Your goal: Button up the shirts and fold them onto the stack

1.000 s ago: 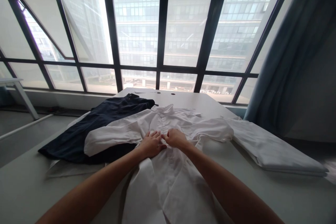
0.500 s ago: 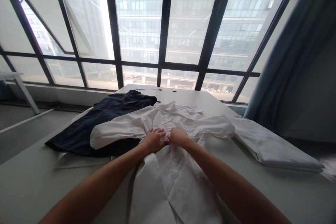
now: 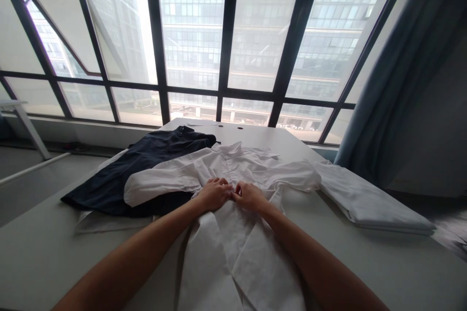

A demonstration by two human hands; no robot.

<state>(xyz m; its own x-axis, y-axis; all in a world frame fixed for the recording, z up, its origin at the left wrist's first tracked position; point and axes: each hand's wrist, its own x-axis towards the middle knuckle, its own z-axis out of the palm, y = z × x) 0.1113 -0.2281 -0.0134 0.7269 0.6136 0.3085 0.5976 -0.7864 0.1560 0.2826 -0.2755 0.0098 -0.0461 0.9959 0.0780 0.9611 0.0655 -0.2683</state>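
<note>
A white long-sleeved shirt (image 3: 207,257) with a collar and a front button placket lies face up, its collar away from me and its lower part spreading towards me. At mid-placket my left hand (image 3: 215,193) rests on the cloth, fingers bent and closed on the placket edge. Right beside it my right hand (image 3: 251,197) pinches the same edge between thumb and forefinger. The fingertips of both hands nearly meet. Any button between them is too small to make out. Under the shirt's left sleeve lies a dark navy garment (image 3: 146,165).
The white table (image 3: 419,277) reaches towards a large window wall. A folded white cloth (image 3: 372,199) lies at the right, near the shirt's right cuff. More white fabric (image 3: 109,222) shows beneath the navy garment. A blue-grey curtain (image 3: 383,92) hangs at the right.
My right hand has turned, and its thumb and forefinger now show in a pinch at the placket. My left hand stays nearly in place. The view has shifted slightly.
</note>
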